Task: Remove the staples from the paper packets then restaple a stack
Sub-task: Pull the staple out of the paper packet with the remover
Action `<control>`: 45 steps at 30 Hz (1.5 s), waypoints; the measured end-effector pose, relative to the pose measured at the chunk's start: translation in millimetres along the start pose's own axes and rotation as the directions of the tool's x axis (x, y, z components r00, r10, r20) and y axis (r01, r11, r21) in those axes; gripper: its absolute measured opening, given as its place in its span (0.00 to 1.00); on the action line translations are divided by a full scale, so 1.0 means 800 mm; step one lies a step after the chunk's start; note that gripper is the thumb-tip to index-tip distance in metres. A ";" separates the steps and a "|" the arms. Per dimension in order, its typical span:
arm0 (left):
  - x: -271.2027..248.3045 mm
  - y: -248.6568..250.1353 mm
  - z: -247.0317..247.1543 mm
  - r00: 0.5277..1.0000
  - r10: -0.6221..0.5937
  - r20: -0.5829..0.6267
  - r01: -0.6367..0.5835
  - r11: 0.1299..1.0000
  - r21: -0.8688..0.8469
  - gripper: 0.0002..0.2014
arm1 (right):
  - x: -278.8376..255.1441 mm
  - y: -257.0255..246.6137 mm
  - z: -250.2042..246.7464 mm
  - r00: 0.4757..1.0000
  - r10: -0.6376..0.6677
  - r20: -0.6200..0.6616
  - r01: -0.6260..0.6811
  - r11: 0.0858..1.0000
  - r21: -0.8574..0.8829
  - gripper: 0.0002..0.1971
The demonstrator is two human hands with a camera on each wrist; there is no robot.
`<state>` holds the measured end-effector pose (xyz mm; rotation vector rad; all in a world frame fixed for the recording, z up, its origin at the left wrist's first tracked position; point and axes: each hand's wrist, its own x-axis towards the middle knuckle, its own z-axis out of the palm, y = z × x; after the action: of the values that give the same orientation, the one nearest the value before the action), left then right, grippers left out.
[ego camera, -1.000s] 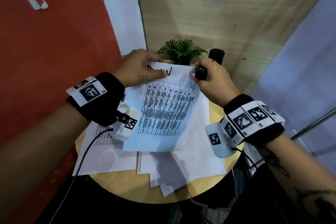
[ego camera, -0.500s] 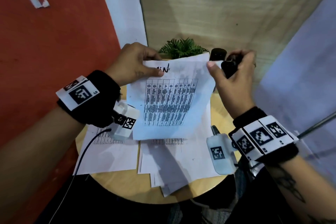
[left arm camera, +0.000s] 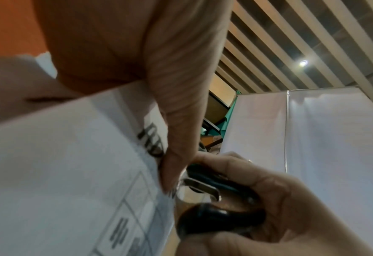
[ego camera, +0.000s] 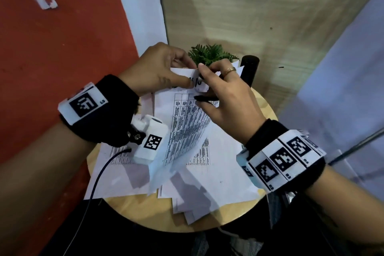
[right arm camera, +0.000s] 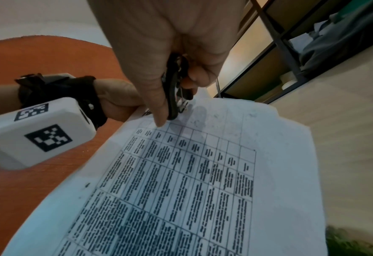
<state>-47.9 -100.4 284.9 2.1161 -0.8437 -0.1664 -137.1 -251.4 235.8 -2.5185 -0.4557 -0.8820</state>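
your left hand [ego camera: 158, 72] pinches the top edge of the packet [ego camera: 187, 129], thumb on the handwriting, and holds it tilted above the table [ego camera: 268, 106], its lower end hanging over the loose sheets [ego camera: 209, 183]. your right hand [ego camera: 226, 97] is curled round the staple remover [left arm camera: 211, 183], whose metal claws sit at the packet's top corner, right beside your left thumb; whether they have the staple you cannot tell.

behind the packet, at the table's far edge, stands a small green plant [ego camera: 209, 54], touching or nearly touching the paper's top. just right of it a black cylinder [ego camera: 250, 70] stands upright, close behind your right knuckles. the loose sheets cover most of the round top and overhang its left and near edges. the left wrist cable [ego camera: 97, 181] trails over them.

bare wood shows only along the right rim and the near edge. a red wall closes the left side and a pale panel [ego camera: 340, 81] the right.
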 end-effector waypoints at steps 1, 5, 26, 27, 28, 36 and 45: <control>0.000 0.002 -0.001 1.000 -0.008 -0.001 0.008 1.000 -0.003 0.14 | 0.000 0.000 -0.001 1.000 -0.006 -0.008 0.006 1.000 0.007 0.27; 0.000 0.009 0.000 0.999 -0.031 0.019 0.032 0.999 -0.041 0.12 | 0.002 0.002 -0.006 0.998 -0.057 -0.005 0.057 0.998 0.039 0.21; -0.005 0.019 0.008 0.997 -0.028 0.065 0.035 0.993 -0.116 0.16 | 0.009 0.002 -0.008 0.991 -0.132 -0.038 0.131 0.991 -0.035 0.12; -0.005 0.019 0.007 0.997 -0.027 0.076 0.037 0.992 -0.124 0.17 | 0.009 0.002 -0.008 0.990 -0.135 -0.035 0.133 0.990 -0.041 0.12; -0.005 0.019 0.007 0.996 -0.027 0.085 0.039 0.990 -0.136 0.17 | 0.010 0.002 -0.009 0.990 -0.138 -0.034 0.136 0.990 -0.046 0.11; -0.005 0.016 0.004 0.994 -0.035 0.100 0.057 0.973 -0.225 0.14 | 0.012 0.007 -0.010 0.992 -0.064 -0.112 0.067 0.998 0.022 0.10; -0.010 0.011 0.003 0.996 -0.019 0.091 0.056 0.906 -0.420 0.15 | 0.009 0.010 -0.013 0.964 0.148 -0.221 -0.067 0.939 0.339 0.13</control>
<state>-59.5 -101.4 288.7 1.7246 -0.7383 -0.4243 -133.7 -262.1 245.5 -2.0788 -0.3469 -0.9693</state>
